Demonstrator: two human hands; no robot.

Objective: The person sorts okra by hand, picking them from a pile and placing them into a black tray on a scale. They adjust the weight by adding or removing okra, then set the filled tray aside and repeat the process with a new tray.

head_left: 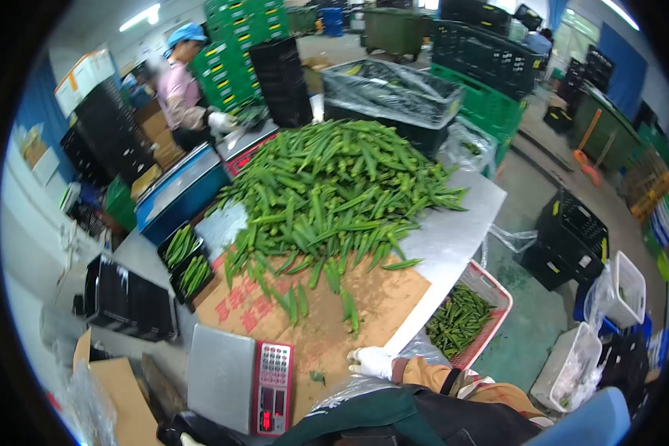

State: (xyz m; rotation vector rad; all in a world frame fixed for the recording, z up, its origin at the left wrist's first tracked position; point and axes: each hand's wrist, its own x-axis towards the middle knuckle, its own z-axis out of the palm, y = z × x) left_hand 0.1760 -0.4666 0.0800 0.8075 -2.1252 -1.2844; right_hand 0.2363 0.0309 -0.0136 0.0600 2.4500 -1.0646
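A large heap of green okra [334, 186] covers the steel table [464, 215] and part of the cardboard sheet [327, 305] in front. My right hand [373, 363], in a white glove, rests on the cardboard near its right edge, fingers loosely laid down, with no object visible in it. A few loose okra pods lie ahead of it. Only a sliver of what looks like my left hand [189, 440] shows at the bottom edge; its fingers are hidden. Near it stands a red weighing scale [273, 386] with a bare steel pan [221, 377].
Small black trays of okra [193, 276] sit left of the heap, near stacked black trays [130, 301]. A crate of okra [503, 305] stands below the right edge. Across the table, a gloved co-worker [182, 89] stands at another scale. A plastic-lined crate [394, 89] is behind the heap.
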